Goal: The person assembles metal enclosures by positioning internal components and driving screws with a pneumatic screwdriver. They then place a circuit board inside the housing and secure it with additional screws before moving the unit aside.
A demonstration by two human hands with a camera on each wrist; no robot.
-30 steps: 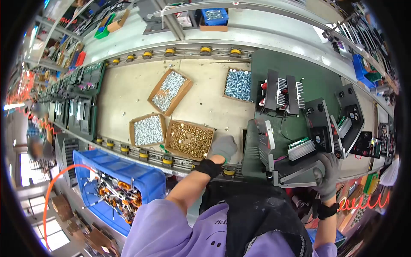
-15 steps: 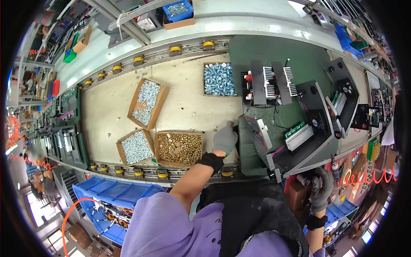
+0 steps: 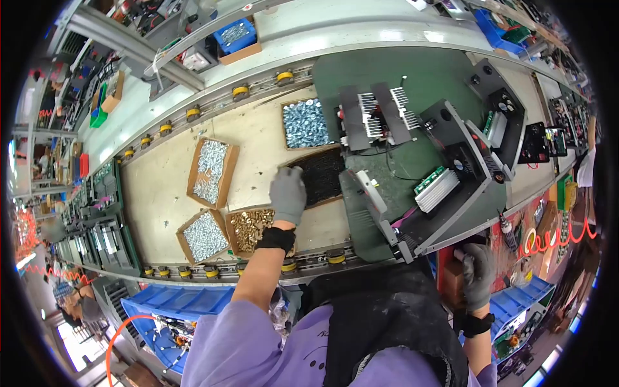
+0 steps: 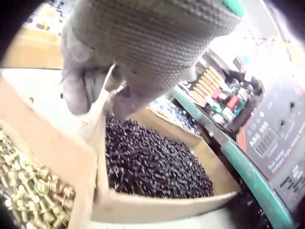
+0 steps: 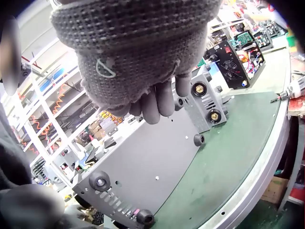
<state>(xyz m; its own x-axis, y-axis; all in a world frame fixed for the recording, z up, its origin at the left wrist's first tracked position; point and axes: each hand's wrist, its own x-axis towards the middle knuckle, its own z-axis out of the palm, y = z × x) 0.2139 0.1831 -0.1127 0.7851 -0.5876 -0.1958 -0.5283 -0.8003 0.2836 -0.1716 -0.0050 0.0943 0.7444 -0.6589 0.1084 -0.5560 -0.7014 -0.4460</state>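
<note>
We see the grey-gloved left hand point(image 3: 288, 193) pinching one wall of an open brown cardboard box of small black screws point(image 4: 157, 206), at its two o'clock in the head view; a brown cardboard box of gold-coloured screws point(image 4: 47, 131) sits at its seven; at four, the grey-gloved right hand point(image 3: 477, 274) has bent fingers, though we cannot tell whether it holds anything

Head downward, wrist views close; left shares box point(image 4: 157, 208)

Purple sleeves point(image 3: 222, 338) (grey gloves point(image 3: 287, 195))
</note>
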